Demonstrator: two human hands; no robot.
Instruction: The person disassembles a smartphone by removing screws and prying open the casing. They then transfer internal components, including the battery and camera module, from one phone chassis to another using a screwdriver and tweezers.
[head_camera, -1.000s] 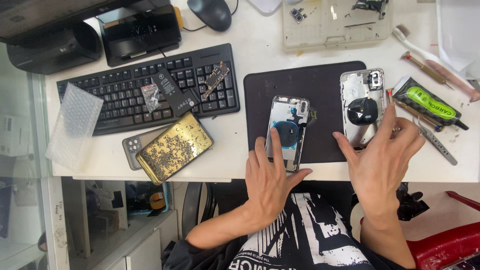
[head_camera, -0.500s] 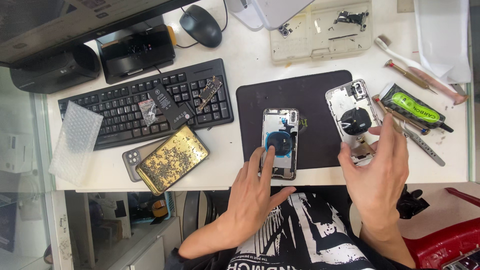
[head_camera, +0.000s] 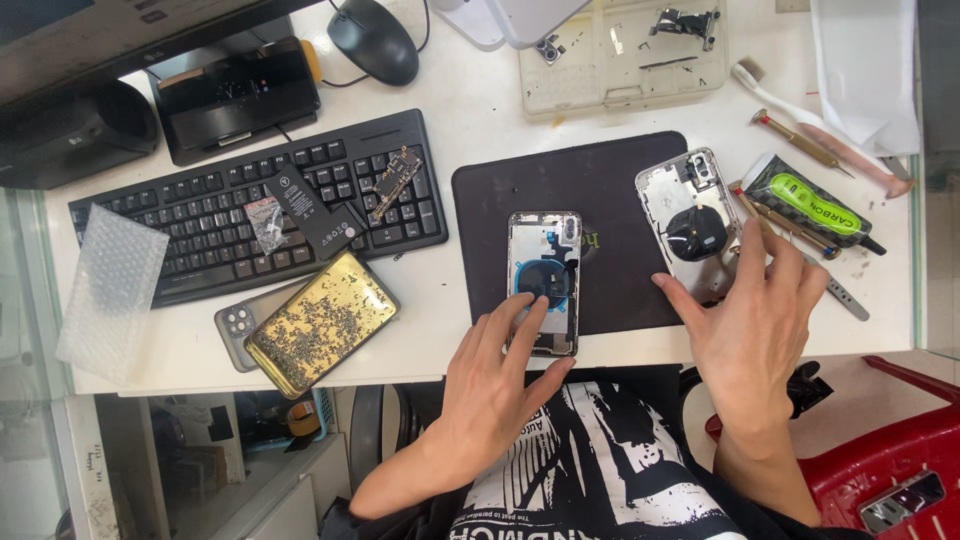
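Two opened phone housings lie on a dark work mat (head_camera: 600, 190). The left housing (head_camera: 544, 262), silver with a blue ring inside, lies under the fingers of my left hand (head_camera: 495, 385), which rest on its lower half. The right housing (head_camera: 690, 222), silver with a black round coil, sits at the mat's right edge. My right hand (head_camera: 755, 320) touches its lower end with spread fingers. Neither hand lifts anything.
A black keyboard (head_camera: 200, 225) carries a battery (head_camera: 320, 212) and a small circuit board (head_camera: 395, 183). A gold-flecked phone back (head_camera: 320, 322) lies over a grey phone. Also here: parts tray (head_camera: 620, 60), mouse (head_camera: 373, 38), green-and-black glue tube (head_camera: 815, 205), screwdrivers (head_camera: 800, 135), bubble wrap (head_camera: 108, 290), red stool (head_camera: 880, 470).
The view has shifted slightly. My left hand slid onto the lower part of the left housing. My right hand stays at the right housing's lower end.
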